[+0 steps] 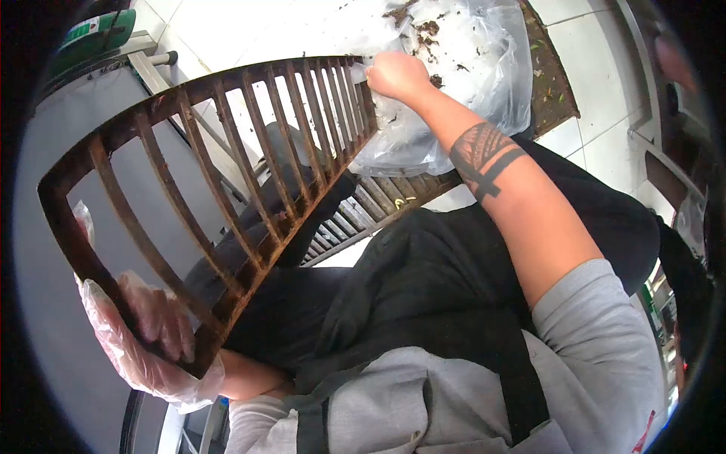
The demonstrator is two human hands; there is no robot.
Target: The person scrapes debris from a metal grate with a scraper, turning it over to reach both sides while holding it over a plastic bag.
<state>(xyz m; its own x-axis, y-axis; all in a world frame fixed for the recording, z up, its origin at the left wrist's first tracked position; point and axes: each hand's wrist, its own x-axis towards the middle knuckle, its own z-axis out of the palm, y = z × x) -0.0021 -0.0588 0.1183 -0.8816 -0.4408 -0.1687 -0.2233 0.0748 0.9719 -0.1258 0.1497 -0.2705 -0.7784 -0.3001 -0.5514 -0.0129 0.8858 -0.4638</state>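
Observation:
A long rusty brown metal grate (253, 261) with parallel bars is held up at a tilt over my lap. My left hand (147, 340), in a clear plastic glove, wraps round its near left end, with fingers through the gap beside the end bar. Near the far right end is my right hand (397, 77), bare and closed in a fist, with a whitish bit at its fingers against the end of the grate. What those fingers grip is too small to make out. Beneath this hand lies a clear plastic bag (495, 113) with dark brown debris (428, 30).
Under the bag is a brown, dirt-specked mat (552, 83). A second slatted grate (374, 204) lies on the white tiled floor (590, 49), beyond my lap. To the left are a grey panel (76, 227) and a metal frame (151, 72). A green container (94, 34) stands at the upper left.

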